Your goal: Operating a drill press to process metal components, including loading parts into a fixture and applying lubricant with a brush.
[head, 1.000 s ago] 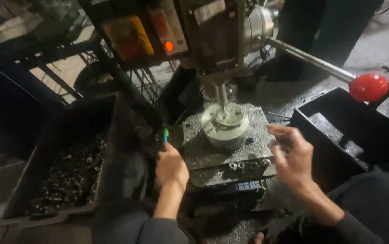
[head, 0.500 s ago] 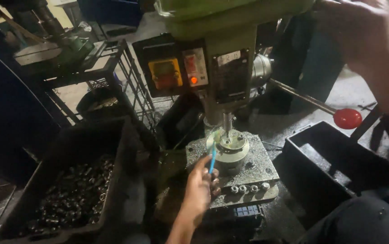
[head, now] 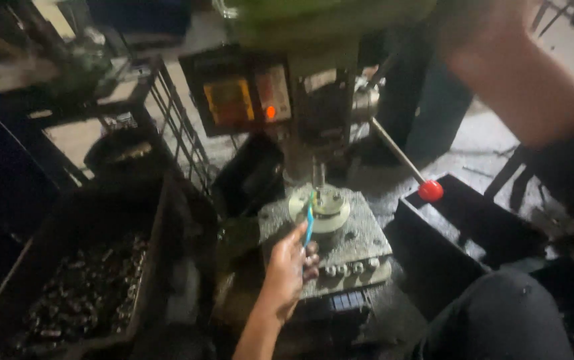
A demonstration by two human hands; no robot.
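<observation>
Left hand (head: 285, 270) holds blue brush (head: 309, 220) against round fixture (head: 320, 208).

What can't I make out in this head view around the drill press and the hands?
- Right hand: blurred, cut off by the top edge; what it grips is hidden.
- Left hand: the fingers cover the lower end of the blue tool.
- Drill tip: too blurred to tell whether it touches the round part.
- Crate contents: too dark.

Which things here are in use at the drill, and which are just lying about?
In use: left hand, blue brush, round fixture, drill table, raised right hand.
Lying about: crate of small metal parts, empty black bin, red-knobbed lever.
</observation>
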